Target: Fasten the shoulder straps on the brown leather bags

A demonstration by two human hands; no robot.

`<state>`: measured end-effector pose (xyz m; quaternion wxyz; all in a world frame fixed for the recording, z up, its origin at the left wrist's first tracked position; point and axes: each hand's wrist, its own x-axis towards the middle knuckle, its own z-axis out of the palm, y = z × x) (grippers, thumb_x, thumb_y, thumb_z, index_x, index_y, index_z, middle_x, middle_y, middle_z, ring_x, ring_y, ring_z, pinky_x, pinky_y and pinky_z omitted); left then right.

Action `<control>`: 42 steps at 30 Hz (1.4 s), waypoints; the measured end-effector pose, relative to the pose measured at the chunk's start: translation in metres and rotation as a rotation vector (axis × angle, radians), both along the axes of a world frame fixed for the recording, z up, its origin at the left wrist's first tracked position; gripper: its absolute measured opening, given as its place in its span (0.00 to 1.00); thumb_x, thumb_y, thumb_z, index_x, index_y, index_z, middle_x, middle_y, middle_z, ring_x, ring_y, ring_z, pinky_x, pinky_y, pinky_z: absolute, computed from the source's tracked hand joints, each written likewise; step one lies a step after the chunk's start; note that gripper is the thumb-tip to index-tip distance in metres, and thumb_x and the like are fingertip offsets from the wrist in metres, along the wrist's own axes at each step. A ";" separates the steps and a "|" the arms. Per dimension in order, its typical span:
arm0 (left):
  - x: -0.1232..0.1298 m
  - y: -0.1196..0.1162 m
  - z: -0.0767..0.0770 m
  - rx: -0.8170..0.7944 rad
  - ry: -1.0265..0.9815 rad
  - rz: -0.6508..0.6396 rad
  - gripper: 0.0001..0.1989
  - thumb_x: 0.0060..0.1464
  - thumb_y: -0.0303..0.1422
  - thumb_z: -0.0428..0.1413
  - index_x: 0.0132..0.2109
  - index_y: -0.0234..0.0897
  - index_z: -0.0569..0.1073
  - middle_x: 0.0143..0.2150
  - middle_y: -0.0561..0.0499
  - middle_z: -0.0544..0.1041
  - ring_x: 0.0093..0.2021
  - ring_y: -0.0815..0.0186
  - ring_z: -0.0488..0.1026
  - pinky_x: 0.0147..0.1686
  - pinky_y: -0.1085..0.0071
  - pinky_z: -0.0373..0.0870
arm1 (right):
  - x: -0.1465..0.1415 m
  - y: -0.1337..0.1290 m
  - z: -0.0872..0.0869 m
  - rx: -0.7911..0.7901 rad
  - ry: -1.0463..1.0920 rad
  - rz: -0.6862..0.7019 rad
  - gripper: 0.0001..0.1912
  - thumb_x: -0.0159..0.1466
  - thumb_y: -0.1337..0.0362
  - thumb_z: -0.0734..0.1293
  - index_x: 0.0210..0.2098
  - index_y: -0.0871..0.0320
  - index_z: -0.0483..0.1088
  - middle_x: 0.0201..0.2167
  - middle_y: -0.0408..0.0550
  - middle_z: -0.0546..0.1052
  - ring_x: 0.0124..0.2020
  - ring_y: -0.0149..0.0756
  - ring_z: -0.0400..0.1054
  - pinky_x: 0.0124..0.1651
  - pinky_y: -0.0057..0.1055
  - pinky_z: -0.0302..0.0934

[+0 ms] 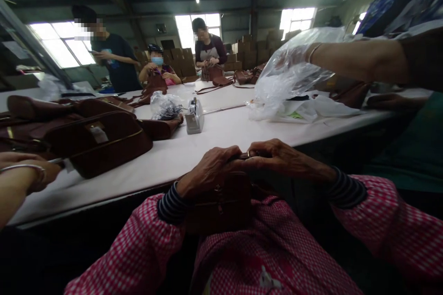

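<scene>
A brown leather strap with a gold-toned buckle (248, 154) is stretched between my two hands, above the table's front edge. My left hand (212, 168) pinches the strap on one side of the buckle. On the other side, my right hand (282, 157) grips it between thumb and fingers. Below my left hand, a dark brown handbag (221, 205) with a zip rests against my lap. My left forearm and hand partly cover its top, and its lower part is in shadow.
A white-topped table (166, 152) bears a tape dispenser (194, 117), a bundle in clear plastic (166, 106) and brown bags (100, 140) at left. Co-workers' arms reach in from both sides; the right one handles a clear plastic bag (287, 73). Several people work across the table.
</scene>
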<state>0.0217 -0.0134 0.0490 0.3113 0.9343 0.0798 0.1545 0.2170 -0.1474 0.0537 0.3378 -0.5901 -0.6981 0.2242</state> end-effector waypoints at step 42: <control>-0.074 0.009 -0.093 -0.435 -0.291 0.515 0.17 0.68 0.46 0.52 0.43 0.38 0.78 0.38 0.52 0.79 0.40 0.63 0.73 0.42 0.71 0.68 | 0.015 -0.004 -0.159 -0.303 0.703 -0.389 0.35 0.55 0.31 0.72 0.40 0.58 0.74 0.29 0.44 0.72 0.28 0.36 0.68 0.25 0.32 0.69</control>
